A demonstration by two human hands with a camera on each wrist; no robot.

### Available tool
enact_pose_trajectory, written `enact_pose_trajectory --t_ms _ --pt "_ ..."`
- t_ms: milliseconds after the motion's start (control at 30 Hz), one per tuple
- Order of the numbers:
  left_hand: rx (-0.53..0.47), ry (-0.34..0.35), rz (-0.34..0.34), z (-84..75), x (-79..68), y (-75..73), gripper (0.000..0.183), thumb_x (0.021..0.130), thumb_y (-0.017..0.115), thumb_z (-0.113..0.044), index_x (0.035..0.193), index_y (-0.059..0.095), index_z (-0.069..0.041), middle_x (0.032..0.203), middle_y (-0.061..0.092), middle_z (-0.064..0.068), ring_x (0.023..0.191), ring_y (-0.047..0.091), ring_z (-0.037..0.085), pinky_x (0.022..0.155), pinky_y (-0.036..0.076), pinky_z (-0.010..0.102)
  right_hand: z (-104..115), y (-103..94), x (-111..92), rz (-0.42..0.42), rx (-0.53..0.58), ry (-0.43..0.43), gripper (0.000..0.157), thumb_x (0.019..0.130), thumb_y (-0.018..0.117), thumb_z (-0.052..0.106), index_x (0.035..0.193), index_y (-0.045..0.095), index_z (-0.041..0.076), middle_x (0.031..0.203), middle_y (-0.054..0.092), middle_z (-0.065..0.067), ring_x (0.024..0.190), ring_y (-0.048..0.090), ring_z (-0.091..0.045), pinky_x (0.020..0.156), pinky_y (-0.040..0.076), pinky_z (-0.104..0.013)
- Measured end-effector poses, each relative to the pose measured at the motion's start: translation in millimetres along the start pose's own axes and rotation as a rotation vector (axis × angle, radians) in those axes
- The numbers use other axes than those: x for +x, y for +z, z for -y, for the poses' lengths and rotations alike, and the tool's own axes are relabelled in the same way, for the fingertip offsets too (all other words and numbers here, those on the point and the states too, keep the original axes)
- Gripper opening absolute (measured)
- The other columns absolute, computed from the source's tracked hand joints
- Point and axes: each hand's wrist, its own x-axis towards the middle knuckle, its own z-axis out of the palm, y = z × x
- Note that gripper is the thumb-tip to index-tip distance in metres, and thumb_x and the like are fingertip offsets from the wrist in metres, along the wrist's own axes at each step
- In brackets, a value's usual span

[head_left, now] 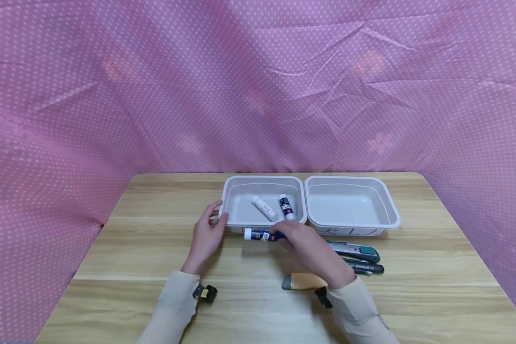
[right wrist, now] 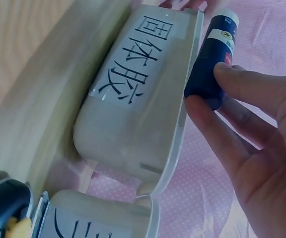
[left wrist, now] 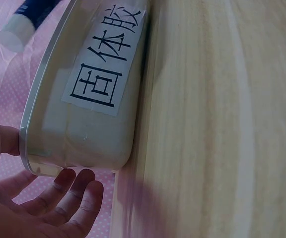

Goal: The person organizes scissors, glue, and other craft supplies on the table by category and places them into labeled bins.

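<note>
Pink dotted cloth (head_left: pixel 258 95) is hanging behind a wood-grain table (head_left: pixel 142 267). At left, the left hand (head_left: pixel 208 235) is holding the left tray (head_left: pixel 262 186) at its corner between thumb and fingers; a light grip should stop it sliding. Inside, a white stick (head_left: pixel 264 209) and a blue stick (head_left: pixel 286 206) are lying. Near the front rim, the right hand (head_left: pixel 307 244) is pinching a navy glue stick (head_left: pixel 259 235) by its right end; keeping it level should avoid knocking the rim. Its white cap is pointing left, its label showing white and red. Rightward, a second tray (head_left: pixel 348 186) is standing.
</note>
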Motion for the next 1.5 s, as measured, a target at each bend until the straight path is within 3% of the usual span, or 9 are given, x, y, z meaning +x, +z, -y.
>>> enact_pose_trajectory --t_ms 700,1267,1500 --pt "0.014 -0.012 -0.003 -2.4 1.3 -0.5 0.046 0.105 0.058 -0.023 0.148 0.051 -0.012 0.129 0.063 0.020 0.112 0.068 0.034 0.092 0.061 0.041 -5.7 -14.6 1.7 -0.194 0.007 -0.056 0.028 0.090 0.075 0.000 0.115 0.068 0.010 0.110 0.072 0.000 0.101 0.068 -0.014 0.088 0.061 -0.034" --pt "0.010 -0.015 -0.007 -3.4 1.7 0.5 0.045 0.104 0.059 -0.020 0.148 0.051 -0.011 0.128 0.064 0.021 0.111 0.069 0.036 0.092 0.061 0.043 -22.1 -16.3 3.4 -0.345 0.037 0.040 0.023 0.091 0.074 0.000 0.113 0.069 0.004 0.110 0.073 -0.009 0.103 0.071 -0.023 0.090 0.061 -0.036" --pt "0.002 -0.013 0.002 -4.0 1.6 0.1 0.046 0.105 0.059 -0.021 0.149 0.050 -0.011 0.128 0.063 0.022 0.111 0.068 0.036 0.093 0.061 0.043 -28.6 -15.4 3.1 -0.363 0.039 0.139 0.023 0.091 0.074 -0.001 0.113 0.069 0.003 0.112 0.073 -0.013 0.103 0.071 -0.027 0.088 0.062 -0.039"
